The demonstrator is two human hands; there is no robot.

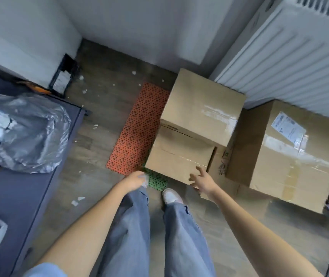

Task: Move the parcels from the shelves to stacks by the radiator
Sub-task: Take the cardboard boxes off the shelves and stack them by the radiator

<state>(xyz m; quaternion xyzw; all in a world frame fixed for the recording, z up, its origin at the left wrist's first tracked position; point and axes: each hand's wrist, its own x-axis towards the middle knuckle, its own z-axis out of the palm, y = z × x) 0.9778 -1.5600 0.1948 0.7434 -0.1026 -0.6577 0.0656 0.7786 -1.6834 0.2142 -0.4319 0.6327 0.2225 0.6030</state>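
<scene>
Head view looks down: radiator [291, 62] up right, big labelled box [287, 156] on the floor against it, and left of that a two-box stack, upper box [203, 110] over lower box [179, 158]. Right hand [201, 179], fingers spread and holding nothing, sits at the lower box's near right corner. Left hand [135, 179], loosely curled and blurred, hangs apart at its left corner.

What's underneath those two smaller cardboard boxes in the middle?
The two smaller boxes sit on a larger cardboard box with dark markings on its side. Most of it is covered, and the floor beneath cannot be seen.
</scene>
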